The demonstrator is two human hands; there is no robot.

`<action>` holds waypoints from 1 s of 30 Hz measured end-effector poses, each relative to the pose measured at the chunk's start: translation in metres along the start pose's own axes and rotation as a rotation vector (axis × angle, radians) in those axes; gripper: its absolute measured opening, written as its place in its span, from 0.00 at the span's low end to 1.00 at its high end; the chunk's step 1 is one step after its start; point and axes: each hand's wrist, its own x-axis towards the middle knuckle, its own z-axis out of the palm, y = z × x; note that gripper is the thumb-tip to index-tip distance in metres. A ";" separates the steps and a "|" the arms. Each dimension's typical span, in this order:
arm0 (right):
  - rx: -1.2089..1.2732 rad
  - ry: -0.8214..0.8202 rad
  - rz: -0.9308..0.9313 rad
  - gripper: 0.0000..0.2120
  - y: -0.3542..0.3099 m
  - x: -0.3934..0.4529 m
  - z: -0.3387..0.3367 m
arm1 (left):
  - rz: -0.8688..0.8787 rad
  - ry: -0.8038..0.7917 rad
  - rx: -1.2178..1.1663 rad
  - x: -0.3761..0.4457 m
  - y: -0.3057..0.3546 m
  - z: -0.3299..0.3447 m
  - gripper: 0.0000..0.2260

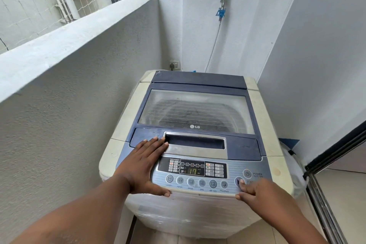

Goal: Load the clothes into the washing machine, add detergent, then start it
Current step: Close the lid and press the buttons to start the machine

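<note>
A white top-loading washing machine (126, 117) with a blue lid (198, 82) stands in a corner, lid down. Dark clothes (188, 114) show faintly through the lid's window. The control panel (198, 183) is lit and its display (192, 171) reads 17. My left hand (142, 164) lies flat and open on the panel's left end, fingertips reaching the lid handle (196, 142). My right hand (257, 192) is at the panel's right end, fingers curled, with the index fingertip on the start button (238, 181). No detergent is in view.
A grey parapet wall (69, 95) runs close along the left. White walls close in behind and to the right. A tap with a hose (221, 13) and a wall socket (174, 65) are behind the machine. A sliding door frame (324, 194) stands at the right.
</note>
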 end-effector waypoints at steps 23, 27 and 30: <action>-0.188 0.353 -0.243 0.51 0.027 0.052 0.032 | 0.001 0.000 0.001 -0.001 -0.002 0.001 0.58; -0.267 0.343 -0.245 0.55 0.027 0.050 0.033 | -0.004 -0.006 0.007 -0.001 -0.001 0.001 0.58; -0.278 0.313 -0.233 0.56 0.023 0.048 0.032 | -0.004 -0.004 0.007 -0.001 -0.001 0.001 0.58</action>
